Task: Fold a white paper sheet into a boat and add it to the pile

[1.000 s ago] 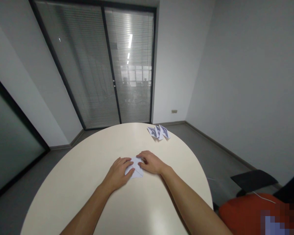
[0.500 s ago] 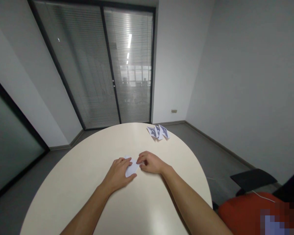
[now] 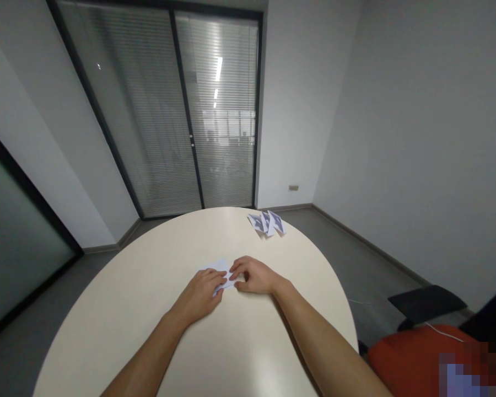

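Note:
A small white piece of paper (image 3: 220,264) lies on the round table in front of me, partly covered by my hands. My left hand (image 3: 204,288) rests over its left and near part, fingers bent on top and thumb at the near edge. At the paper's right tip, my right hand (image 3: 252,274) has its fingers curled and holds the corner between fingertips and thumb. Part of the paper is hidden beneath the left fingers, so its full shape does not show.
Several folded papers (image 3: 267,223) with dark printing lie overlapped near the far right edge of the cream round table (image 3: 149,325). A chair with a red seat (image 3: 413,358) and black armrest (image 3: 427,303) stands at the right. Beyond the table is a glass partition with blinds (image 3: 219,138).
The paper has turned, and more of it shows beyond the left fingers. My left thumb has drawn in closer to the fingers. My right hand has hardly moved.

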`<state>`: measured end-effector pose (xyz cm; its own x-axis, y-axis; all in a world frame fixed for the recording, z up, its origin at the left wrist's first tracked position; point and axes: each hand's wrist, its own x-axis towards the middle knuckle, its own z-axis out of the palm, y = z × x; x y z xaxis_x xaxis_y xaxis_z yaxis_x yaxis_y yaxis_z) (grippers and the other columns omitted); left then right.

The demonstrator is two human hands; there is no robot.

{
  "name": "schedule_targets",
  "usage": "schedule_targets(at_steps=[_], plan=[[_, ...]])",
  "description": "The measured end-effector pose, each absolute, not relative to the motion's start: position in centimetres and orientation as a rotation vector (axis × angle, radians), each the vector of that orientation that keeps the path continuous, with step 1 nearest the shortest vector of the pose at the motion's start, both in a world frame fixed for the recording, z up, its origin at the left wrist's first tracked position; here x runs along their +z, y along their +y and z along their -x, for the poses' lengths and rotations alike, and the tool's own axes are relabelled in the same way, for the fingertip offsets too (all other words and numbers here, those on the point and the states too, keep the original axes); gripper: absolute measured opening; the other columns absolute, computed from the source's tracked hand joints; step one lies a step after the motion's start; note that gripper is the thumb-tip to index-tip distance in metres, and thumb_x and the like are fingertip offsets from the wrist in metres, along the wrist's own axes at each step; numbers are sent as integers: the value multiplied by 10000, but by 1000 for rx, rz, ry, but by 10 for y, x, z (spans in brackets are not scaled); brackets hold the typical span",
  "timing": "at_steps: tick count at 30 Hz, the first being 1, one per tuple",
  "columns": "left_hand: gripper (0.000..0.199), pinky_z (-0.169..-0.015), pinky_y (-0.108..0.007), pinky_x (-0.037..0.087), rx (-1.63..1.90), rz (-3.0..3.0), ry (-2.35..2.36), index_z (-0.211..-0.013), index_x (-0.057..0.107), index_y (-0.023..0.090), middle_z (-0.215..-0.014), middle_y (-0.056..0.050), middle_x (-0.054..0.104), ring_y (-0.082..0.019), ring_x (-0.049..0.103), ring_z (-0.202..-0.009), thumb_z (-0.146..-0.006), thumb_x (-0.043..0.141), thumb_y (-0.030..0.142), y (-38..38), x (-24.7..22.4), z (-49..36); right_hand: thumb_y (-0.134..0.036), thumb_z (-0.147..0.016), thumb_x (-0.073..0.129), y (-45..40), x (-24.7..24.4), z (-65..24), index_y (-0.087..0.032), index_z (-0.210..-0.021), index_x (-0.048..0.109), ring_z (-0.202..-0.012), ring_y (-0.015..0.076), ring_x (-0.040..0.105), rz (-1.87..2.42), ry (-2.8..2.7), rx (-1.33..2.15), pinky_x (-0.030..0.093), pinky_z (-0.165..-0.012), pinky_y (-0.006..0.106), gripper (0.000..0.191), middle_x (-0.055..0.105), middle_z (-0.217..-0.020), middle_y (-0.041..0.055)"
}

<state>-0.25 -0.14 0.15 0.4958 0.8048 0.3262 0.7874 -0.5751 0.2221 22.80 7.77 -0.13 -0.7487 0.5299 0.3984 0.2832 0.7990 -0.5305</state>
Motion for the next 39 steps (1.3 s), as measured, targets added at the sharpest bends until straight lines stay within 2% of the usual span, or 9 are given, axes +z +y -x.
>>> schedule_targets(at_steps=[7, 13, 19, 23, 34, 39], plan=[[313, -1083, -384, 494, 609, -2652, 1365, -1208, 716, 258, -1347, -37, 680, -200, 643, -1229, -994, 492, 209, 4, -6, 14, -146, -748, 741, 81, -2, -231, -241, -960, 813, -1031, 219, 676, 601, -2450, 614, 490, -978, 343, 243, 771, -1057, 46], [327, -1077, -373, 494, 582, -2645, 1348, -1212, 715, 272, -1336, -30, 688, -190, 652, -1216, -990, 488, 193, 4, -3, 15, -150, -751, 750, 81, -2, -231, -237, -971, 812, -1027, 215, 674, 588, -2468, 596, 493, -967, 336, 245, 770, -1069, 53], [356, -965, -308, 528, 576, -2583, 1311, -1253, 665, 302, -1252, 2, 724, -191, 688, -1116, -983, 474, 172, -4, 11, 8, -153, -750, 752, 80, 0, -230, -231, -1023, 799, -1011, 214, 679, 595, -2477, 596, 489, -965, 334, 287, 768, -1066, 52], [381, -967, -293, 518, 626, -2538, 1347, -1261, 655, 308, -1270, 19, 718, -186, 687, -1120, -986, 439, 156, -4, 9, 10, -161, -759, 748, 77, 4, -228, -222, -1050, 785, -1001, 210, 682, 582, -2481, 571, 490, -951, 321, 300, 764, -1063, 54], [259, -941, -297, 519, 685, -2516, 1352, -1141, 688, 258, -1179, -17, 744, -190, 689, -1069, -979, 496, 195, -1, 6, 12, -182, -835, 682, 76, 6, -226, -201, -1040, 788, -990, 202, 680, 539, -2561, 397, 473, -954, 311, 231, 771, -1048, 67], [219, -950, -300, 507, 721, -2527, 1343, -1113, 682, 242, -1178, -31, 732, -193, 678, -1076, -977, 515, 201, 2, 3, 13, -188, -923, 604, 75, 7, -224, -191, -1023, 774, -960, 185, 678, 532, -2571, 359, 465, -937, 297, 198, 773, -997, 63]])
